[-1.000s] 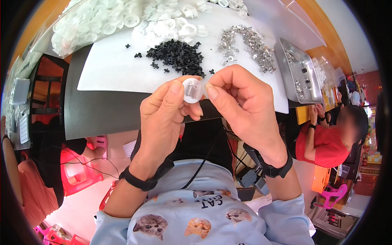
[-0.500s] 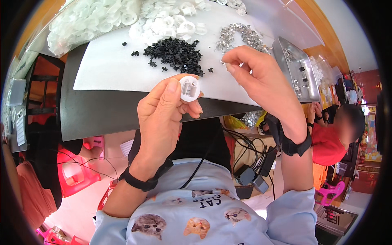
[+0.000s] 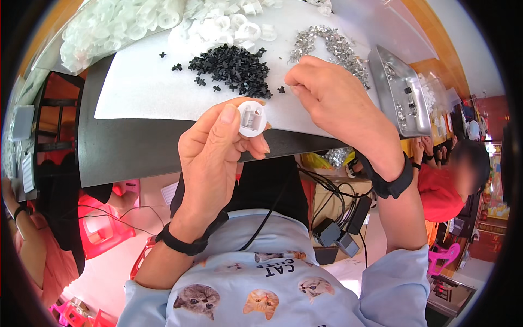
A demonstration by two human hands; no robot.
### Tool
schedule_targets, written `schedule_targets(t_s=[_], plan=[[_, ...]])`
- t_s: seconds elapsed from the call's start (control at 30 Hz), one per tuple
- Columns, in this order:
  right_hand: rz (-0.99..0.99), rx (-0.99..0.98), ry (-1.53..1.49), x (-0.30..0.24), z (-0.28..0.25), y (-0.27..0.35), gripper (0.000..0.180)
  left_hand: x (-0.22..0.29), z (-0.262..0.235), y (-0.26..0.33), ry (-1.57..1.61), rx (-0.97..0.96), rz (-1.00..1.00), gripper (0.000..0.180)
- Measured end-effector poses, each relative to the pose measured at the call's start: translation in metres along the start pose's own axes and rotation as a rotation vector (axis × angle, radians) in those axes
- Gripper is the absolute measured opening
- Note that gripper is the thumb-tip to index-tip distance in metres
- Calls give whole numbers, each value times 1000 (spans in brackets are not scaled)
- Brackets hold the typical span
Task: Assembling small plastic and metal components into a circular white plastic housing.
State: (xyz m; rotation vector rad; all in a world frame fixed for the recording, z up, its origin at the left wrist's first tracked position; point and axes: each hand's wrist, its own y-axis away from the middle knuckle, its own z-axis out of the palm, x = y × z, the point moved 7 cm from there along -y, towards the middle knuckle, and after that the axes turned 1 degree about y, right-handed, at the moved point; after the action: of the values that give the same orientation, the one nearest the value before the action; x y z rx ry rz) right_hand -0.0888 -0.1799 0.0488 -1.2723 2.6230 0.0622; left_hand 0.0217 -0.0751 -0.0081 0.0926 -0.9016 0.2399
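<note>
Item: round white plastic cap point(image 3: 252, 118), pinched between thumb and fingers of the left hand point(image 3: 218, 158), held above the near edge of the white sheet point(image 3: 141, 90). Change: the right hand point(image 3: 332, 101), at the cap a second ago, has moved away to the sheet beside the heap of small black parts point(image 3: 234, 68), fingertips pinched narrow; whether they grip a piece cannot be told. Reading: one part seated, another likely being fetched. Adjacent: pile of metal clips point(image 3: 332, 46), grey metal tray point(image 3: 400, 95).
</note>
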Motion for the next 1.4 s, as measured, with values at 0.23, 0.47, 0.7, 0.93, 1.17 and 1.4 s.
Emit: schedule_targets(t_s=[0.23,0.47,0.7,0.93,1.17,1.4], plan=[[24,-10,144,-16,15,-5,7,1,-1,-1,14,-3,0,37],[-78,210,-118,0,3,-3,15,1,3,-2,-1,0,-19,37],[230,-83,-956,-3,-4,10,18,-2,3,-2,-27,14,-106,43],[275,-135,-1237,-7,3,16,16,-5,4,-2,-46,22,-175,47],[236,-152,-1142,-22,-4,17,13,-4,4,-4,-63,43,-215,47],[96,-78,-1027,-36,-10,13,11,-2,6,-3,-81,67,-272,43]])
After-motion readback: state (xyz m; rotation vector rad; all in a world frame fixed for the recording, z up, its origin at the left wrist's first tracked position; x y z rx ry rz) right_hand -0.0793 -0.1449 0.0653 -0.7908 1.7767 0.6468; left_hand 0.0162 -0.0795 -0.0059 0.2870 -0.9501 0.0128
